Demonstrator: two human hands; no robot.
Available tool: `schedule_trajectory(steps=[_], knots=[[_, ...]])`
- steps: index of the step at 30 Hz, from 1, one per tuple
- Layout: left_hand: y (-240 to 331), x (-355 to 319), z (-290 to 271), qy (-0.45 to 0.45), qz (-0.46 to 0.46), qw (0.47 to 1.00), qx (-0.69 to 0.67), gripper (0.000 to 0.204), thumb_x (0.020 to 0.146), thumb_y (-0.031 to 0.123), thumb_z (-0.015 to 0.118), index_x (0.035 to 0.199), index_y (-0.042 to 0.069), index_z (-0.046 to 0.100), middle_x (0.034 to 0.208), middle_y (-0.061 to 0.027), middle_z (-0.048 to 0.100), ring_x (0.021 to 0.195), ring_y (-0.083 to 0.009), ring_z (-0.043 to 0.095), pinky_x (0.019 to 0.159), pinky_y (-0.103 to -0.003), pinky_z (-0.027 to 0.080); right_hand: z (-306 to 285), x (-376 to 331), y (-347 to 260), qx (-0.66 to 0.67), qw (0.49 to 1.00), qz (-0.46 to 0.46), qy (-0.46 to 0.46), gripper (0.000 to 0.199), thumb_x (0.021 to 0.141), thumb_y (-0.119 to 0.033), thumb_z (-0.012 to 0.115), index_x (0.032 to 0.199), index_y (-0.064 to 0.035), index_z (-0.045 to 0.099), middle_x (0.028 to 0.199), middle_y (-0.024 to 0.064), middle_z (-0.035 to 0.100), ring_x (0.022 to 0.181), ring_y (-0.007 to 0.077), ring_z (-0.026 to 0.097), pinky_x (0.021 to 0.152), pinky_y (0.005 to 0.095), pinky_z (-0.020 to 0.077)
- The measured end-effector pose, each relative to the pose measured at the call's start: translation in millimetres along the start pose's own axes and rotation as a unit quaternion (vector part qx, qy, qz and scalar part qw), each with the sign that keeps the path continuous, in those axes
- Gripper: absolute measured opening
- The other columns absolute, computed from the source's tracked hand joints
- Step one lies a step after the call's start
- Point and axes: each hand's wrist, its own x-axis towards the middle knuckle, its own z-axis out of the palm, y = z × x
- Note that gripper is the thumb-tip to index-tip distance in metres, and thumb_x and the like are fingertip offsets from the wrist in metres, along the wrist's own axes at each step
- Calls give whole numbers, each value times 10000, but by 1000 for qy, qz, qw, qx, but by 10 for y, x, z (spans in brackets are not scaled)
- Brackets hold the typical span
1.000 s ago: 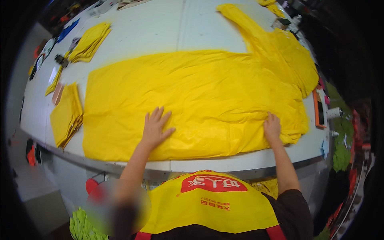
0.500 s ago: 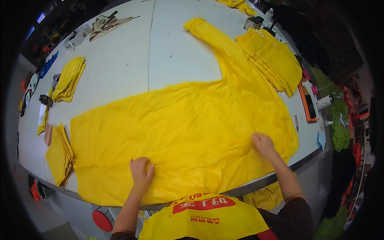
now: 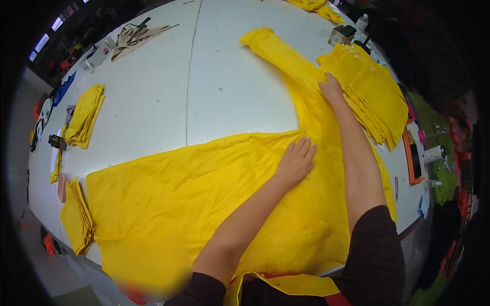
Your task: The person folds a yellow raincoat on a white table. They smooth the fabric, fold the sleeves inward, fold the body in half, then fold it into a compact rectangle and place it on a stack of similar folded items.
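A large yellow garment (image 3: 204, 188), thin and slightly shiny, is spread over the white table with creases across it. Its long sleeve (image 3: 286, 58) points away toward the far side. My left hand (image 3: 297, 162) lies flat on the cloth near the inner corner where sleeve meets body, fingers stretched out. Farther out, my right hand (image 3: 332, 91) is closed at the sleeve's right edge, its fingertips seeming to pinch the fabric. Beside it lies a stack of folded yellow cloth pieces (image 3: 375, 92). The garment's near edge is partly hidden by my arms and yellow apron (image 3: 301, 285).
More folded yellow pieces lie at the left (image 3: 86, 117) and near left edge (image 3: 76, 219). A beige cloth (image 3: 135, 41) and a white box (image 3: 97, 53) sit far left. At right are an orange tray (image 3: 412, 158), a thread cone (image 3: 435, 154) and a bottle (image 3: 362, 23).
Both hands have moved away from me: the left to the right onto the sleeve corner, the right up along the sleeve. My body leans farther over the table and the view has shifted.
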Motion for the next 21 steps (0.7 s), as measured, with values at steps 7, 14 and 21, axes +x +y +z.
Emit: schedule_trajectory(steps=[7,14,21], knots=[[-29,-69,7,-90,-27,993,74,647,857,487,427,1369,108,316,1432,-108,275,1332,-279,212,1049,-516,177,277,216,-182,71,981,84,-163,569,762,-329,647,1199,-4,480,1234,210,498,1107,342,503,928,392,403],[-29,-54,-4,-88,-60,991,86,708,804,566,454,1376,172,315,1448,-111,239,1333,-324,188,968,-653,177,-654,295,287,742,598,300,-26,430,897,-311,486,1205,-12,485,1240,143,511,1110,307,512,943,445,414],[71,57,8,-67,-130,987,70,853,697,669,513,1358,158,341,1395,-114,320,1289,-304,256,969,-630,175,-876,200,628,743,628,233,7,391,957,-276,384,1230,-7,460,1203,126,532,1089,263,529,911,411,448]])
